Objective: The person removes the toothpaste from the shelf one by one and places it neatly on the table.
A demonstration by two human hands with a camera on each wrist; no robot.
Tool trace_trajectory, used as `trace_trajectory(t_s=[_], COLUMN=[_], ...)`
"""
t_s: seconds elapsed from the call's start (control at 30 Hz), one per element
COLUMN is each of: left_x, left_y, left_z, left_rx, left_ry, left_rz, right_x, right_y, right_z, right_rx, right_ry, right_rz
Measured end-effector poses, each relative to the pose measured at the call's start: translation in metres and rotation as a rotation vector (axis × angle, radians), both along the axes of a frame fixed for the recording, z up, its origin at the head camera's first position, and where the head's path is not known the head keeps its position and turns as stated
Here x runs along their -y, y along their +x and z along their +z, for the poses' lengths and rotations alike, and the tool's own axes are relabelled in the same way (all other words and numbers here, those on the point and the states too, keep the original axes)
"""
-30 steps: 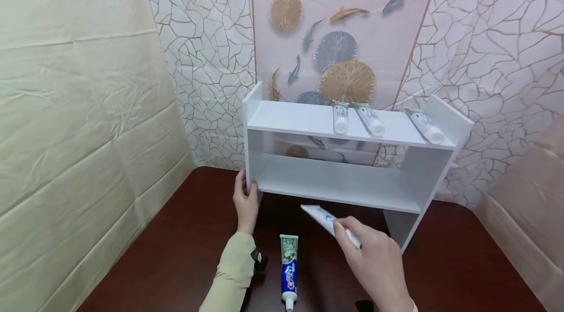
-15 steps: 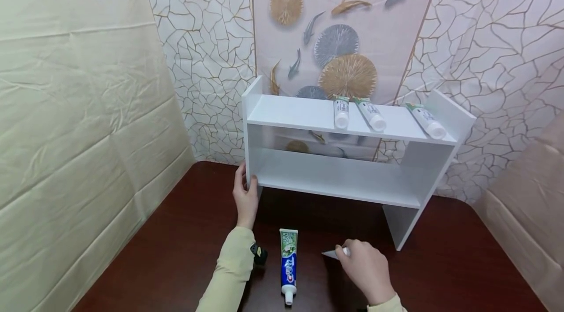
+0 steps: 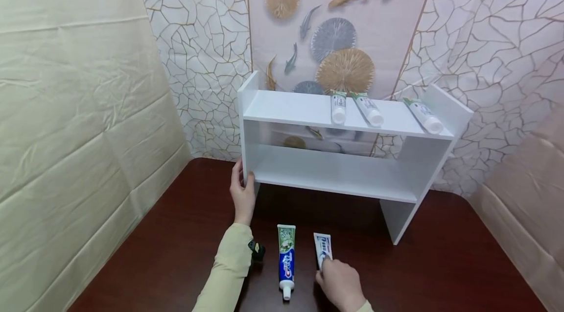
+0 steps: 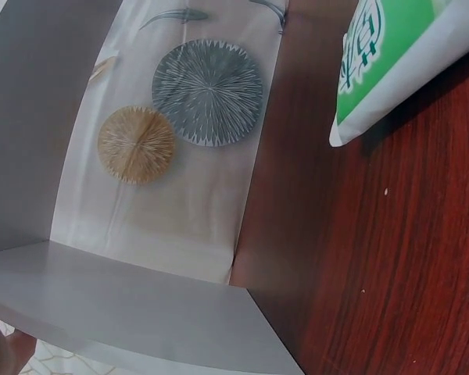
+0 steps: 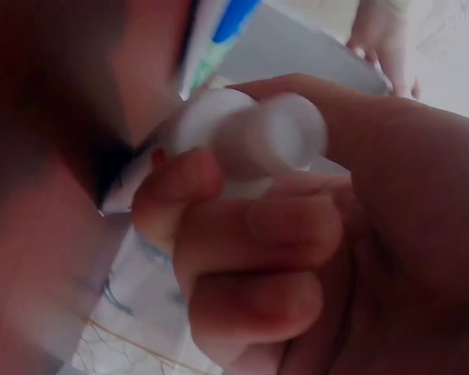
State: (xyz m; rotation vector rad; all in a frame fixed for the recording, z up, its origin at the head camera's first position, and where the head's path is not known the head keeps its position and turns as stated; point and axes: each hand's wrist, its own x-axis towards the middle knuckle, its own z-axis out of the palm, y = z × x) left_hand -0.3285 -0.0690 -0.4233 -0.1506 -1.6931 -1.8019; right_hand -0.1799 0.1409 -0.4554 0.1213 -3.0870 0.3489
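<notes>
At the left, the left hand (image 3: 243,198) grips the near edge of the left side panel of the white shelf (image 3: 284,108), thumb on the near side and fingers around the outer face; its arm reaches away from the near edge, the sleeve (image 3: 226,268) slanting far and a little right.

Right of that arm, the green-and-blue tube (image 3: 286,258) lies flat on the dark red surface (image 3: 176,243), long axis running near to far, cap toward the near side. Neither hand touches it.

Just to its right is the white tube (image 3: 323,246), in the right hand (image 3: 341,282). That hand is closed around the near, capped part, fingers curled, the cap poking out past them in the right wrist view. The tube's flat end points far, its axis nearly parallel to the other tube. Whether it rests on the surface cannot be told. The right forearm comes in from the near right, angled left.

Farther off, three tubes (image 3: 338,107) lie on the shelf's upper board, caps near, toward its right half.
</notes>
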Motion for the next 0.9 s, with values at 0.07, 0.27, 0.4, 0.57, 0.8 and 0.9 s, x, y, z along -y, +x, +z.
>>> trace_trajectory(t_s=[0.07,0.27,0.4,0.57,0.8,0.9], left_x=[-0.001,-0.001,0.000,0.000,0.000,-0.001], left_y=[0.006,0.006,0.005,0.005,0.009,0.008], left_z=[0.007,0.007,0.004,0.006,0.006,0.007], left_rx=[-0.004,0.012,0.010,0.011,0.007,0.001], left_ry=[-0.010,-0.002,0.004,0.006,-0.002,-0.002], left_rz=[-0.004,-0.022,-0.027,-0.031,-0.013,-0.007], right_x=[0.003,0.005,0.004,0.003,-0.003,-0.008], right_y=[-0.001,-0.002,-0.002,-0.002,-0.004,-0.005], right_z=[-0.005,-0.011,-0.011,-0.007,0.001,0.007], right_rx=[0.028,0.094,0.118,0.149,0.205,0.115], right_ry=[0.013,-0.010,-0.029,-0.054,-0.083,-0.057], right_rz=[0.020,0.058,0.053,0.042,0.022,0.058])
